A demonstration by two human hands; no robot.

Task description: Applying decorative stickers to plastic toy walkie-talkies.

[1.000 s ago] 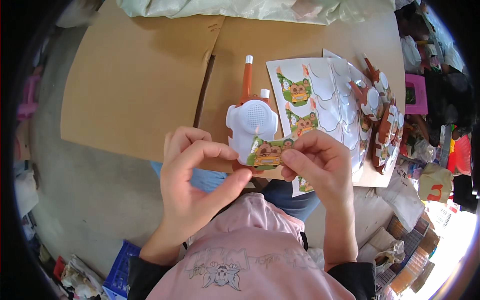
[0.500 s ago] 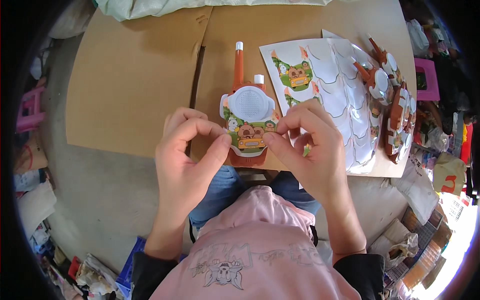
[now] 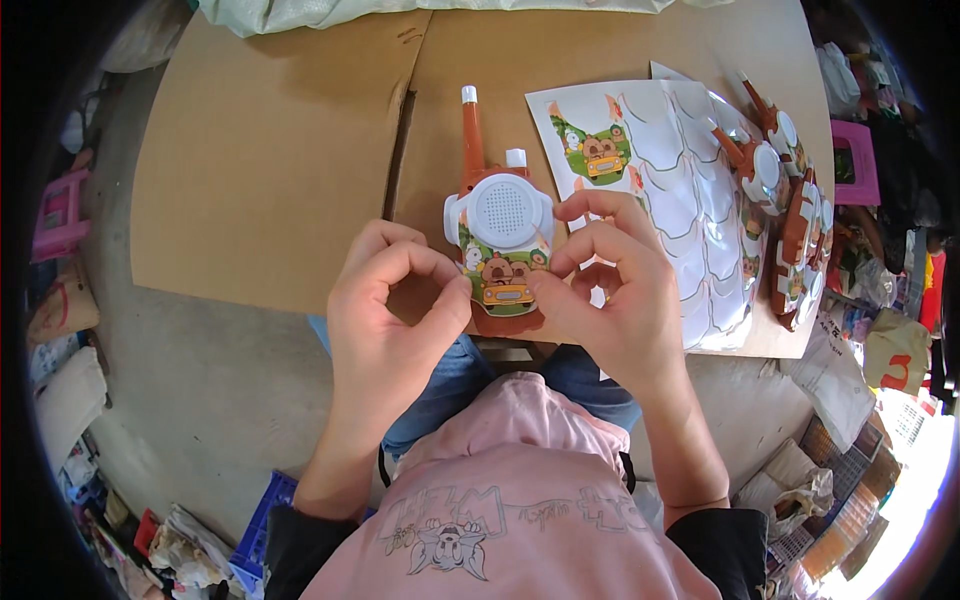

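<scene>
A brown toy walkie-talkie [image 3: 472, 140] with a round white speaker grille lies at the table's near edge, its antenna pointing away from me. Over its lower front is a colourful cartoon sticker [image 3: 505, 272] with animals in a yellow car. My left hand [image 3: 395, 310] pinches the sticker's left edge between thumb and index finger. On the other side, my right hand [image 3: 620, 290] pinches the right edge, with its other fingers curled and apart. Whether the sticker is stuck down or only resting on the toy, I cannot tell.
To the right lies a white sticker sheet [image 3: 680, 210] with several peeled-off outlines and a few stickers left. Beyond it, several more brown walkie-talkies [image 3: 797, 250] are piled near the cardboard table top's [image 3: 270, 170] right edge. A pink stool [image 3: 853, 160] stands past that edge.
The sticker has shifted slightly down and right, over the toy's lower white rim. The walkie-talkie has turned a little, and my left hand has moved right with the sticker.
</scene>
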